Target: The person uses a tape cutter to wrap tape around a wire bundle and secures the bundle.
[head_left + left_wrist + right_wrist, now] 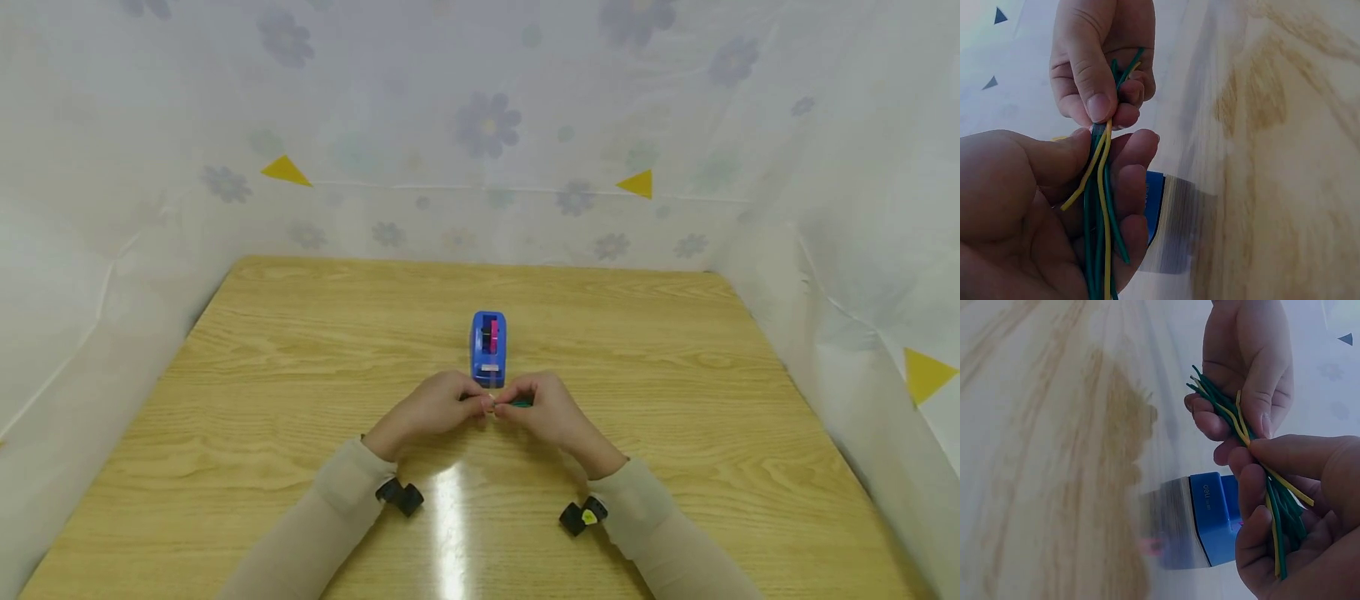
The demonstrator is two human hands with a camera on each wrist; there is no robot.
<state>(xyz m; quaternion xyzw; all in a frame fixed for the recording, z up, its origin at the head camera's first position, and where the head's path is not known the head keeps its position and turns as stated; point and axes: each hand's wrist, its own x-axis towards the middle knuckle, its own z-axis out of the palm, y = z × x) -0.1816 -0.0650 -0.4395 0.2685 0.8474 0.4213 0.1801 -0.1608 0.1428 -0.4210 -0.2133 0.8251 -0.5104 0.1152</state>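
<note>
Both hands pinch a thin bundle of green and yellow wires (1288, 503) at its middle, their fingertips almost touching. My left hand (442, 404) grips it between thumb and fingers, with wire ends running along the palm in the left wrist view. Close beside it, my right hand (551, 410) pinches the same bundle, and loose ends fan out past both hands. Just beyond the fingertips stands a blue tape dispenser (477, 357) with a pink-cored roll in it. What looks like a clear tape strip hangs from its front edge toward the fingers; the fingers hide where it ends.
The dispenser stands on a wood-grain table (315, 350). A pale flowered sheet (420, 100) surrounds the far side and both flanks, with yellow triangles (636, 184) on it. Dark wrist cameras (408, 500) sit on straps at both sleeves.
</note>
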